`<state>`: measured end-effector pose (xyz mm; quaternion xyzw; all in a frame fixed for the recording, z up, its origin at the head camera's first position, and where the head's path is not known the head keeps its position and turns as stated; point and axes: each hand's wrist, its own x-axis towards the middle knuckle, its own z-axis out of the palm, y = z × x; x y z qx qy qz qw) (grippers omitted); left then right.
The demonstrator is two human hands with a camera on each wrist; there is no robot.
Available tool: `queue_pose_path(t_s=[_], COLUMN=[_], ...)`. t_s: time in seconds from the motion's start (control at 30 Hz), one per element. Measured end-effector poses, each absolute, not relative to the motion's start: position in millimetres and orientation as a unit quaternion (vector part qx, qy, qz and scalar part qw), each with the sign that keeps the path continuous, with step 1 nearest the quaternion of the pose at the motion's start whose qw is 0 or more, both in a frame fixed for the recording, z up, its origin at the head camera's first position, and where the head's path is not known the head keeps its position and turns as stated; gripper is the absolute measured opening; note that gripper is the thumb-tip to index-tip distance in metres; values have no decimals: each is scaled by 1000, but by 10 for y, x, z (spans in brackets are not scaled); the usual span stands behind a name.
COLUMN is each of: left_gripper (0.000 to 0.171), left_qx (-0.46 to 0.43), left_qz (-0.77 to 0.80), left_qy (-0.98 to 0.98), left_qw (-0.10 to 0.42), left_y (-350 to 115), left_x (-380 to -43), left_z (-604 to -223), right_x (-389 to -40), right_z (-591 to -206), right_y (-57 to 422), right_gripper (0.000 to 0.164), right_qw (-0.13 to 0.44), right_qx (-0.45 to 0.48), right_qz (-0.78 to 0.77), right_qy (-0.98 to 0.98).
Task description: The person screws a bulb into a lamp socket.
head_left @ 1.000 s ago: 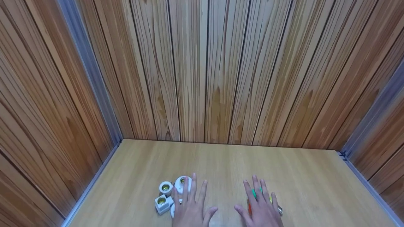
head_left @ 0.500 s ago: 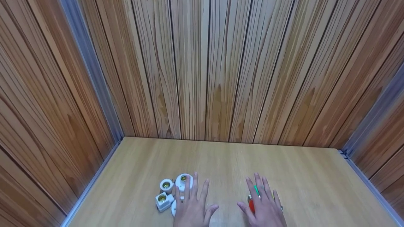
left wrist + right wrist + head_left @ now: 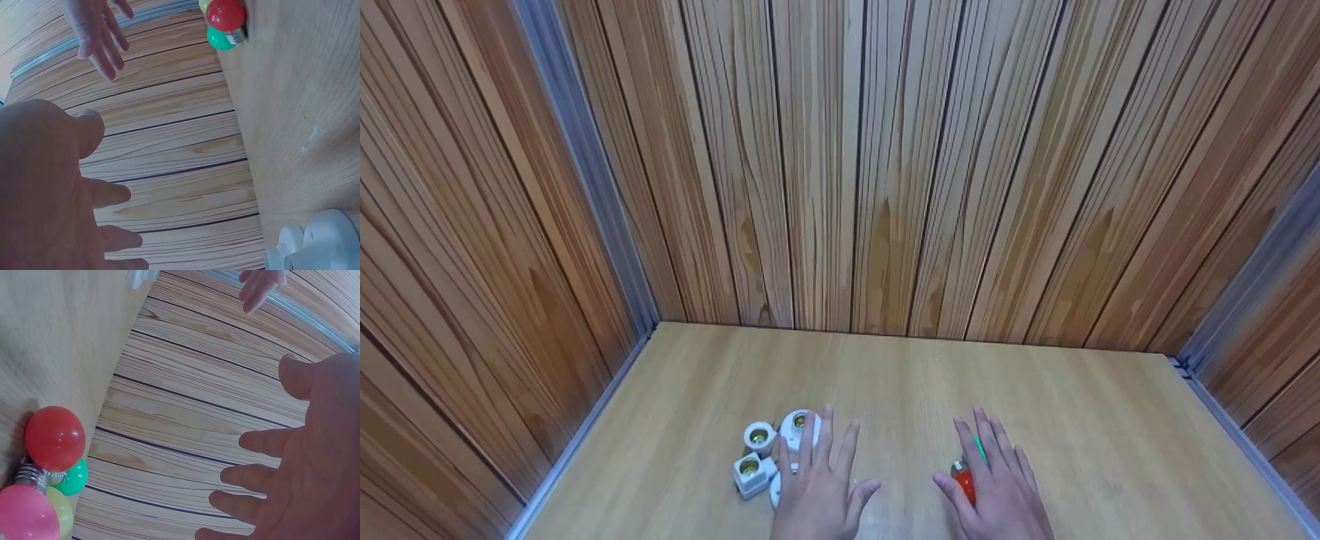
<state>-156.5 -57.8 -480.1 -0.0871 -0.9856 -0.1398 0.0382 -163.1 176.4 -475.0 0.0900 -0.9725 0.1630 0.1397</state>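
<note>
My left hand (image 3: 821,491) hovers over the table with its fingers spread, holding nothing. Under and beside it sit several white lamp sockets: a small round one (image 3: 748,433), a square one (image 3: 753,484) and a wide-based one (image 3: 790,436), with another partly hidden by the hand. My right hand (image 3: 1001,487), also spread and holding nothing, is above a cluster of light bulbs. In the right wrist view these are a red bulb (image 3: 55,437), a green bulb (image 3: 77,479), a pink bulb (image 3: 27,514) and a yellow bulb (image 3: 63,509), lying close together below the palm.
The wooden table (image 3: 885,390) is bordered by a plank-patterned back wall (image 3: 877,165) and side walls (image 3: 457,262). Metal strips (image 3: 585,165) run along the corners. Bare tabletop separates the sockets from the bulbs.
My right hand has shifted slightly right, showing more of the red bulb beside the thumb. My left hand stays nearly in place; the head view has drifted a little.
</note>
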Motion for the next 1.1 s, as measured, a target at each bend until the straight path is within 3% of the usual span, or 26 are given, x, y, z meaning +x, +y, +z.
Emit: queue_pose_path(t_s=[0.33,0.5,0.8,0.93,1.1], left_gripper=[87,75,47,38,29], left_qx=[-76,-74,-61,-48,-44], left_qz=[-145,-163,-185,-199,-223], left_qy=[-986,-983,-967,-963,-959], left_qw=[31,31,163,176,167], left_y=[-628,-768,-1223,-1396,-1551], left_x=[-1563,-1607,-1668,-1668,-1647], left_z=[-4763,-4692,-4756,-4887,-5100], right_x=[-1637,-1631,-1678,-1703,-1756], right_z=[-4742,-4765,-4880,-4939,-5040], right_y=[1732,1712,1596,1480,1248], right_gripper=[79,69,48,40,40], right_qw=[108,145,219,163,31], right_qx=[89,91,100,91,86], right_qz=[192,248,335,359,403], right_qy=[-971,-954,-911,-915,-911])
